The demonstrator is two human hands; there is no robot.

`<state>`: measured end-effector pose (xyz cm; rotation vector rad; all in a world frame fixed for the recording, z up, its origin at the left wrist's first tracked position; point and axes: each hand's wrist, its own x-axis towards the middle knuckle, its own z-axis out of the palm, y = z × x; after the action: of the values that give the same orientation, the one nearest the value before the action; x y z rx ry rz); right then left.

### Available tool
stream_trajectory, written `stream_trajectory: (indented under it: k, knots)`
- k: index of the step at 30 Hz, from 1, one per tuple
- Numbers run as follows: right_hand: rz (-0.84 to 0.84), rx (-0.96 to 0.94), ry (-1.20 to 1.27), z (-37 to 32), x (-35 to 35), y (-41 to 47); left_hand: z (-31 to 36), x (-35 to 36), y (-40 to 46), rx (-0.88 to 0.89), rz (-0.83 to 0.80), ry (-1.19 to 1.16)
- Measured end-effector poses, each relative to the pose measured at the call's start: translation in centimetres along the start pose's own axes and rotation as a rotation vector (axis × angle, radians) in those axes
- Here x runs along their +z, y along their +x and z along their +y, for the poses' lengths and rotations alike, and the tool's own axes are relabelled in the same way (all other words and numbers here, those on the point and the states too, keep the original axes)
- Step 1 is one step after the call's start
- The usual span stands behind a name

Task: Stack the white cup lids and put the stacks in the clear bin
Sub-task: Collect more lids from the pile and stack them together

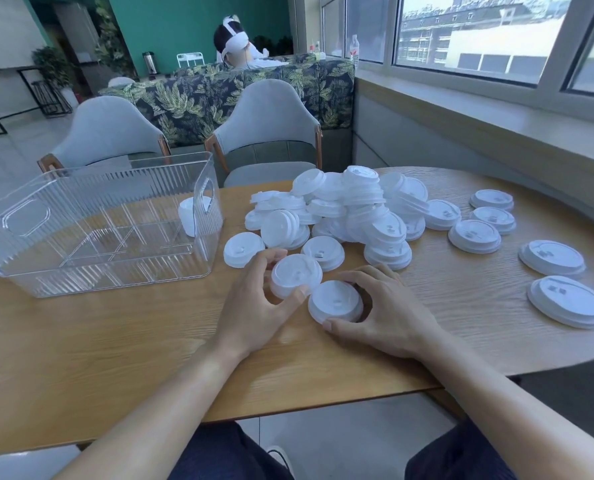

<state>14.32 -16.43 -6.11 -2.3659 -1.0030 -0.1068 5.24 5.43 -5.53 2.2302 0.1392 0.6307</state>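
Observation:
A heap of white cup lids (358,209) fills the middle of the wooden table (115,358), with several single lids (552,257) spread out to the right. My left hand (257,306) grips a short stack of lids (295,274), tilted a little. My right hand (382,310) closes around another lid (335,301) lying on the table right beside it. The clear ribbed bin (91,230) stands at the left. A white stack of lids (193,216) shows through its right wall, apparently inside.
Two grey chairs (268,133) stand behind the table, and a leaf-print sofa (240,95) beyond them with a person wearing a headset. A window ledge (479,109) runs along the right. The table's near edge lies just above my knees.

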Motion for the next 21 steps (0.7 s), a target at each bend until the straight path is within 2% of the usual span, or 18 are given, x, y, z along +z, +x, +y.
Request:
stream_trajectory:
  k: [3, 5, 10, 16, 21]
  knots:
    - [0.016, 0.018, 0.072, 0.0, -0.1, 0.0, 0.4, 0.2, -0.2, 0.022, -0.012, -0.004]
    - [0.045, 0.070, 0.215, 0.2, -0.2, 0.0, 0.8, 0.6, -0.4, 0.029, -0.029, -0.026]
    - [0.203, 0.173, 0.437, 1.0, -0.2, 0.1, 1.8, 2.0, -0.7, 0.067, -0.113, -0.042]
    - [0.212, 0.153, 0.427, 1.1, 0.0, 0.2, 2.4, 2.8, -0.9, 0.079, -0.223, -0.025]
    - [0.164, 0.124, 0.356, 0.8, -0.1, 0.1, 2.2, 2.7, -0.9, 0.073, -0.248, 0.011]
